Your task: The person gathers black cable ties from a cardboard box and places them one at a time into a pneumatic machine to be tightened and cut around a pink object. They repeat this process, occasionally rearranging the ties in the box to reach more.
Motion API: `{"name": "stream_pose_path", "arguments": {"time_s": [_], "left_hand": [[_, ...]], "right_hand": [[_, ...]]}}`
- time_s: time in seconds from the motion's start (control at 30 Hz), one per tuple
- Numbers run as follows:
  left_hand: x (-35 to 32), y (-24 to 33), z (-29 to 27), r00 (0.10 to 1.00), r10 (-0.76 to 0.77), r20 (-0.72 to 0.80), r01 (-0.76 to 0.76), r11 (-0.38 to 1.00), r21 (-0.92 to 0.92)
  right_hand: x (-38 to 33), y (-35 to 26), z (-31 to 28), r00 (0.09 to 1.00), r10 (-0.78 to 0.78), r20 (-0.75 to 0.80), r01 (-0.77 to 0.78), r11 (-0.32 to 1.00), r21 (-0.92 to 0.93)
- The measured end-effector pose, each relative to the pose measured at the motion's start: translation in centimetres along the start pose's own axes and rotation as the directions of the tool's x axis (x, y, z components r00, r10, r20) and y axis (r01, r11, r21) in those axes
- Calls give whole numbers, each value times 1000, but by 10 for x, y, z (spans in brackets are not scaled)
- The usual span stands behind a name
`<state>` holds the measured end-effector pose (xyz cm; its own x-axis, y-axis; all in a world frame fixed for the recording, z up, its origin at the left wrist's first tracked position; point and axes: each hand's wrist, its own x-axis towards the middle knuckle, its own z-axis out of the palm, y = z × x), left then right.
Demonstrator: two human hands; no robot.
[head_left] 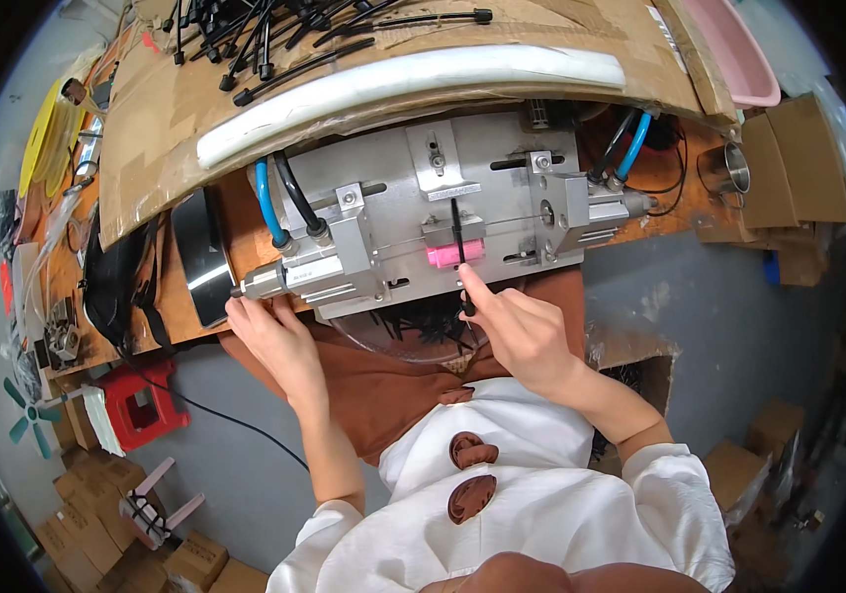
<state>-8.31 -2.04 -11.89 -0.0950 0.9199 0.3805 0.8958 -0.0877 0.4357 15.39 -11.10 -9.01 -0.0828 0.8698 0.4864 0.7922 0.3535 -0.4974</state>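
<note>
My right hand (522, 331) is closed, pinching the near end of a thin black plastic rod (458, 229). The rod lies lengthwise across a pink block (454, 253) at the middle of a metal clamping fixture (413, 158); its far end meets a small metal stop (452, 191). At the fixture's left, my left hand (274, 341) has its thumb and fingers apart, with fingertips by the black tip of a silver cylinder (294, 277). Whether they press on that tip is not clear. Below the fixture's front edge, a clear bowl (363, 346) holds black pieces, partly hidden.
Similar black rods (274, 35) lie heaped on a cardboard sheet (156, 128) above the fixture, behind a white padded strip (403, 94). Blue air hoses (267, 203) run to both cylinders. A black phone (202, 257) lies left; a metal cup (724, 170) stands right.
</note>
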Motion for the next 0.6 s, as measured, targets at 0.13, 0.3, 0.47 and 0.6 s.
{"name": "stream_pose_path", "arguments": {"time_s": [0.13, 0.3, 0.47, 0.6], "left_hand": [[5, -6, 4, 999, -39, 32, 41, 996, -75], [1, -5, -11, 992, -111, -59, 106, 991, -83], [-32, 30, -55, 991, -35, -131, -9, 948, -319], [-54, 78, -56, 912, 409, 30, -302, 720, -624]], "right_hand": [[3, 0, -1, 998, 11, 58, -10, 1000, -28], [5, 3, 2, 1000, 8, 21, -8, 1000, -16], [11, -4, -13, 997, 9, 71, -3, 996, -86], [13, -18, -42, 995, -9, 101, -7, 988, 152]]}}
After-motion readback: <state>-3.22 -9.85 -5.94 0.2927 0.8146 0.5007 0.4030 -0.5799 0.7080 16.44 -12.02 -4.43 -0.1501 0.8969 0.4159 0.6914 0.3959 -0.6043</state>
